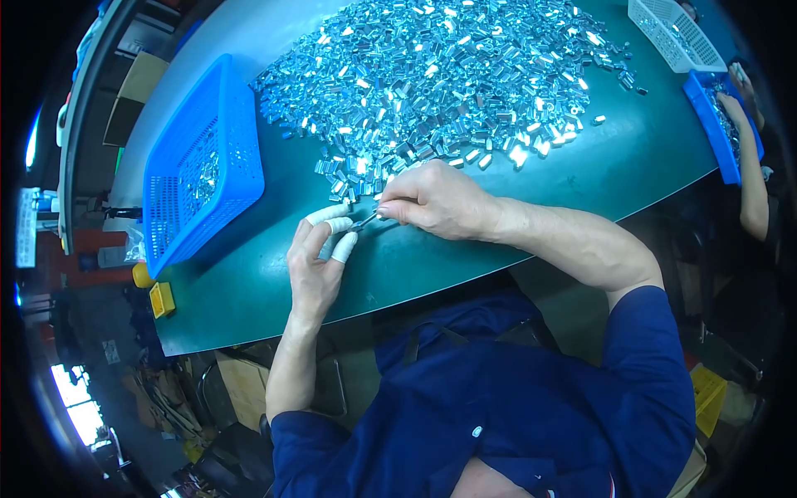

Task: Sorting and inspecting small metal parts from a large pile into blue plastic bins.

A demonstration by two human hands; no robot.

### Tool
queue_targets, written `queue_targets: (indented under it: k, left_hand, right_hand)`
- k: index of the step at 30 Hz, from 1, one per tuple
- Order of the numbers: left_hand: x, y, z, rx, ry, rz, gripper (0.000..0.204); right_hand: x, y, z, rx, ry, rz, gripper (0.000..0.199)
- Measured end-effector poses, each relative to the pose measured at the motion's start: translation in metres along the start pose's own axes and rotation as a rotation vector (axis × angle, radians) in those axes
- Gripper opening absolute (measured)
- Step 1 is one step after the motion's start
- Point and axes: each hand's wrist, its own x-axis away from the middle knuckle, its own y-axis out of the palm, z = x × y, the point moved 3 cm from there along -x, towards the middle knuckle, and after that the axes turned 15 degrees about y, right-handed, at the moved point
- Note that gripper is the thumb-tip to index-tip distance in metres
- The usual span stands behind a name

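My left hand (315, 270) wears white finger covers and pinches a small, shiny metal part (359, 225) between thumb and fingers, just above the green tabletop (415, 266). From the right, my right hand (444, 201) meets it, thumb and forefinger closed at the other end of that part. What the right fingers hold is too small to make out. Right beyond both hands spreads a large heap of small, shiny metal pieces (448, 83), its near edge almost touching my fingertips.
A blue perforated basket (241, 178) with metal pieces inside stands on the left, near a small yellow box (162, 300). At the far right are a white basket (677, 37) and a blue tray (710, 124), where another person's hands (732, 108) reach in.
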Motion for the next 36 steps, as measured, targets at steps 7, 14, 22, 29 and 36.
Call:
queue_targets:
  k: [7, 14, 22, 29, 36]
  left_hand:
    - [-0.007, 0.006, 0.001, 0.069, -0.007, 0.068, 0.018]
    - [-0.012, 0.005, 0.006, 0.101, 0.035, 0.056, 0.018]
    - [-0.019, -0.002, 0.012, 0.025, 0.078, 0.038, 0.018]
    - [-0.024, -0.103, -0.043, -0.402, 0.075, 0.35, 0.015]
    - [-0.036, -0.066, -0.023, -0.513, 0.272, 0.04, 0.03]
  right_hand:
    - [0.0, -0.006, -0.001, 0.043, 0.055, 0.002, 0.041]
    - [0.001, -0.004, -0.001, -0.009, 0.172, -0.106, 0.052]
    - [0.0, -0.004, -0.002, -0.084, 0.155, -0.12, 0.053]
    - [-0.002, -0.02, -0.008, -0.35, 0.292, -0.01, 0.046]
    - [-0.002, -0.019, -0.004, -0.284, 0.265, -0.022, 0.047]
